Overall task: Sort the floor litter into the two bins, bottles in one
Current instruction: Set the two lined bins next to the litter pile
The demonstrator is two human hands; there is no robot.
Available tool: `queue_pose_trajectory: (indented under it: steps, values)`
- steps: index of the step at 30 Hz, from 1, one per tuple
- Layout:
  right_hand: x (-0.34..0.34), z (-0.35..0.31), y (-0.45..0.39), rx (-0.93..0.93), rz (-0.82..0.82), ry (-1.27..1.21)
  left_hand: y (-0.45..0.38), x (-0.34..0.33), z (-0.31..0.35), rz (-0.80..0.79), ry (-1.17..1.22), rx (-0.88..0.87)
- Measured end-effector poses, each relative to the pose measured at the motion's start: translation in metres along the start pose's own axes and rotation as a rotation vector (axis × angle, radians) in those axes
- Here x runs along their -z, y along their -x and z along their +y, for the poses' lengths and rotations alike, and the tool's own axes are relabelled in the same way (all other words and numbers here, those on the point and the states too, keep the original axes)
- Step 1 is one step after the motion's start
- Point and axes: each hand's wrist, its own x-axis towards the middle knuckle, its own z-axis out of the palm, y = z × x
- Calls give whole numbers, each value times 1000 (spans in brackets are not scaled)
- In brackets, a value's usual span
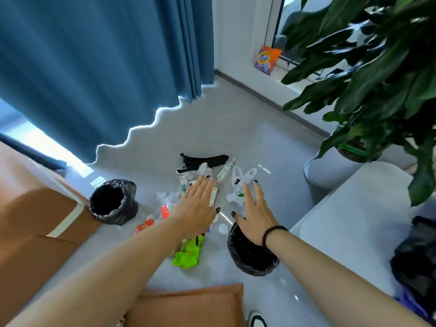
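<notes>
Litter lies scattered on the pale floor between two black-lined bins: the left bin (pixel 113 202) and the right bin (pixel 250 253). My left hand (pixel 198 206) stretches flat over the pile, fingers straight, holding nothing. My right hand (pixel 253 213) hovers open above the right bin's far rim. A clear bottle with a white label (pixel 225 172) lies beyond my hands. A small tube-like bottle (pixel 213 196) shows beside my left fingers. White crumpled paper (pixel 165 197), red wrappers (pixel 146 224), a white plastic bag (pixel 240 182), a black strap-like item (pixel 205 159) and a neon green item (pixel 188 252) are spread around.
Blue curtain (pixel 94 67) hangs at the left. A large potted plant (pixel 368 79) in a white pot (pixel 330 171) stands right. A white cushioned seat (pixel 354 223) with a black bag (pixel 417 256) is at the right; brown cushions (pixel 35 232) lie left and near. A detergent packet (pixel 266 56) leans far back.
</notes>
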Motion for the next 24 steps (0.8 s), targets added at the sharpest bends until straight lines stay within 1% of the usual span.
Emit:
queue_pose_trajectory:
  steps: [2,7,10,12,15,17,21,24]
  values:
    - [-19,-24,-6,-77,38,-22,-4,-1,-36,-22,-10,-63]
    - [-63,-77,-18,-219,119,-34,-7,-10,-101,-72,-18,-226]
    - [-91,-95,-27,-248,168,-93,-10,-20,-129,-81,19,-265]
    - [-110,-96,-34,-281,158,-111,-16,-33,-139,-111,62,-267]
    - [-134,-75,-51,-312,137,-127,-36,-62,-138,-152,133,-232]
    - [-144,-57,-60,-363,128,-168,-47,-78,-132,-149,172,-212]
    - [-164,7,-70,-524,126,-392,-78,-127,-105,-218,313,-78]
    - [-181,53,-64,-632,115,-472,-99,-162,-84,-288,364,-19]
